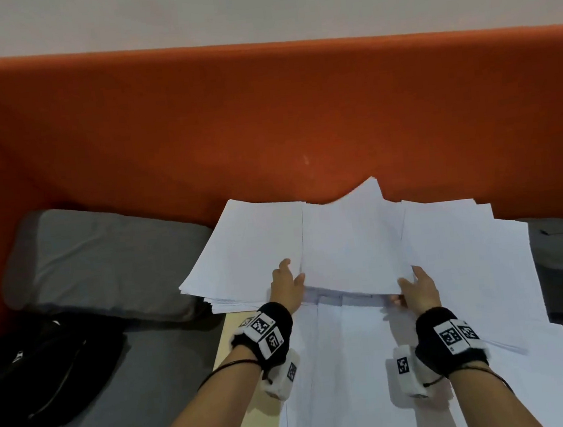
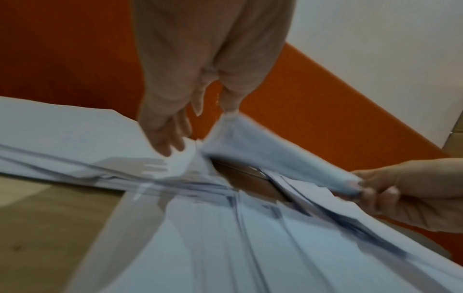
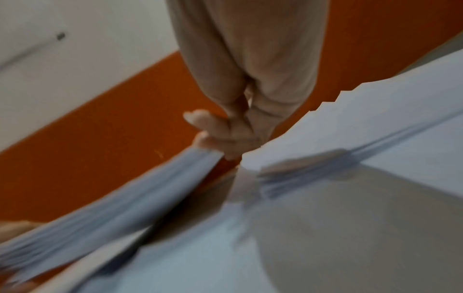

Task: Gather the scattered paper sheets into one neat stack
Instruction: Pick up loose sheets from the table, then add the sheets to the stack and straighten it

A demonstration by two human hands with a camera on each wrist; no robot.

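1. Nearest, at 6 o'clock: loose paper sheets [image 1: 375, 376] lay fanned across the pale worktop [image 1: 222, 343], overlapping and askew.
2. Just beyond, left hand [image 1: 285, 288] at 11 o'clock of those sheets, thumb on top of a lifted bundle of sheets [image 1: 348, 241] and fingers [image 2: 160, 126] reaching down beside its left near corner; seen from the left wrist, thumb tip touched the bundle's corner edge.
3. Right hand [image 1: 420, 289] at 1 o'clock, gripped the bundle's right near corner, thumb above and curled fingers [image 2: 375, 195] beneath.
4. Bundle held raised off the worktop between both hands, edges uneven.
5. Under and left of it, at 10 o'clock: a second spread pile [image 1: 239, 251], corners staggered.
6. At 2 o'clock: more sheets [image 1: 465, 247] slid out to the right.
7. Far left, at 9 o'clock: a grey cushion [image 1: 99, 262] and a black bag [image 1: 31, 375].
8. Farthest, at 12 o'clock: an orange backrest [image 1: 264, 118] below a pale wall [image 1: 253, 6].
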